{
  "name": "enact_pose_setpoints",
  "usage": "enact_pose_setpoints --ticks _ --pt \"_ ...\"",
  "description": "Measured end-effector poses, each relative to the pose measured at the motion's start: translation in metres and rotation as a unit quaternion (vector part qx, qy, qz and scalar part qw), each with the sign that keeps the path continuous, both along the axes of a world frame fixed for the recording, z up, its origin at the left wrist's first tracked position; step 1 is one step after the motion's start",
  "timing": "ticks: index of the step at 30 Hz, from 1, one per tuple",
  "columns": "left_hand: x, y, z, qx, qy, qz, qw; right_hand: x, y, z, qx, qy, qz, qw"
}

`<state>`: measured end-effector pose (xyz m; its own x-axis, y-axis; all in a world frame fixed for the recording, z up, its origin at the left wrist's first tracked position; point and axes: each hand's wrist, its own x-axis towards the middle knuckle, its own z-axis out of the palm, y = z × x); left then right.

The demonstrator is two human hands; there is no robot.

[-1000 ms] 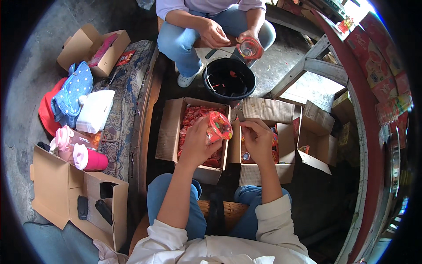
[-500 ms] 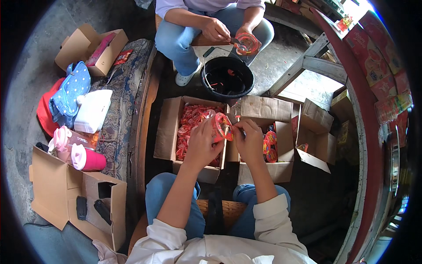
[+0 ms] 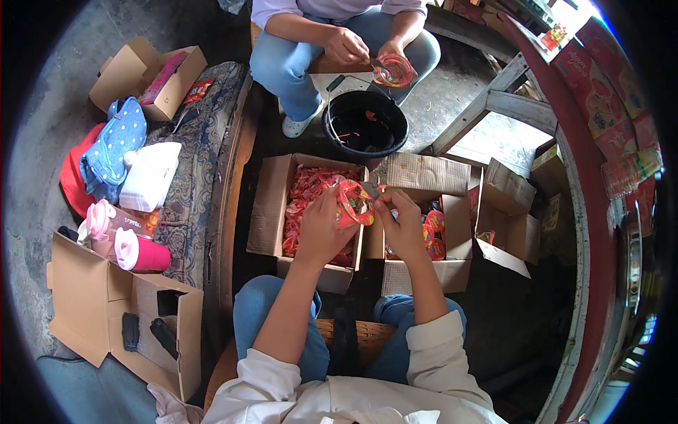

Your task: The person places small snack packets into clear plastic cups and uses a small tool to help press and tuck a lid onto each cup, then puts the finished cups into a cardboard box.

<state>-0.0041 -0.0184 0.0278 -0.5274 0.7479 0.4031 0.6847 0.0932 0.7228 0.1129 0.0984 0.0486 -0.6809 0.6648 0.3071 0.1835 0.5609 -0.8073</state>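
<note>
My left hand (image 3: 321, 230) grips a round red and orange plastic piece (image 3: 354, 203), held upright over the boxes. My right hand (image 3: 401, 220) pinches its right edge with the fingertips. Below my left hand an open cardboard box (image 3: 267, 212) is full of red plastic pieces (image 3: 305, 192). Under my right hand a second cardboard box (image 3: 455, 233) holds several round red and yellow pieces (image 3: 434, 233). My knees in blue jeans sit just behind both boxes.
Across from me a seated person (image 3: 339, 44) holds a similar red round piece (image 3: 395, 71) over a black bucket (image 3: 365, 127). More open cardboard boxes (image 3: 510, 212) lie right. At left are a patterned mat (image 3: 194, 155), bags, pink bottles (image 3: 134, 251) and a carton (image 3: 106, 311).
My hands came together: the right hand rose from the right box and took the edge of the red piece that the left hand holds. The person opposite shifted their own piece slightly.
</note>
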Motion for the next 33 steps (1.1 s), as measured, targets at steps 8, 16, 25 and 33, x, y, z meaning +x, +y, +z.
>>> enact_pose_setpoints --ticks 8,16,25,33 --pt "-0.002 0.001 0.001 0.003 -0.041 -0.017 0.999 -0.001 -0.001 -0.003 0.013 0.009 -0.016 1.0" --pt "-0.006 -0.003 0.006 -0.025 -0.14 -0.061 0.988 -0.001 -0.004 0.003 0.169 -0.012 -0.029 0.985" --pt "-0.005 -0.006 0.018 -0.011 -0.241 -0.137 0.961 0.002 0.0 0.007 0.25 -0.021 -0.038 0.967" --pt "-0.013 -0.014 0.02 -0.103 -0.266 -0.169 0.943 0.001 0.0 0.003 0.287 -0.042 -0.033 0.956"
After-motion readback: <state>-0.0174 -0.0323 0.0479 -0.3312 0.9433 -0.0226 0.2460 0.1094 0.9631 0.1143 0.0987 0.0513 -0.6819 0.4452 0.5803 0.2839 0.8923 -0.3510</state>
